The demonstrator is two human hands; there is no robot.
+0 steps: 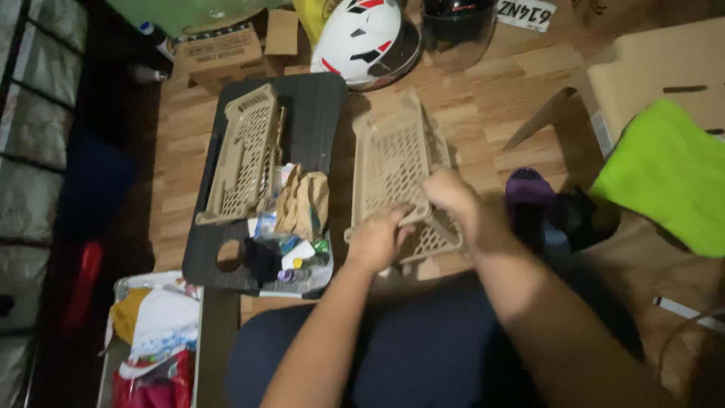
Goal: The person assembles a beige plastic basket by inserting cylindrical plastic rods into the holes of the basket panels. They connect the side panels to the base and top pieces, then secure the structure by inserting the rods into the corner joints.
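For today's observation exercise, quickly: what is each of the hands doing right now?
Left hand: closed on the near edge of the beige lattice tray.
Right hand: gripping the same tray's right side.

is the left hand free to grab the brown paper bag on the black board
Probably not right away. The left hand grips the near edge of the beige lattice tray along with the right hand. The paper bag lies close beside it, unobstructed.

white helmet (361,34), cardboard box (223,50), perhaps snack wrappers (298,253)
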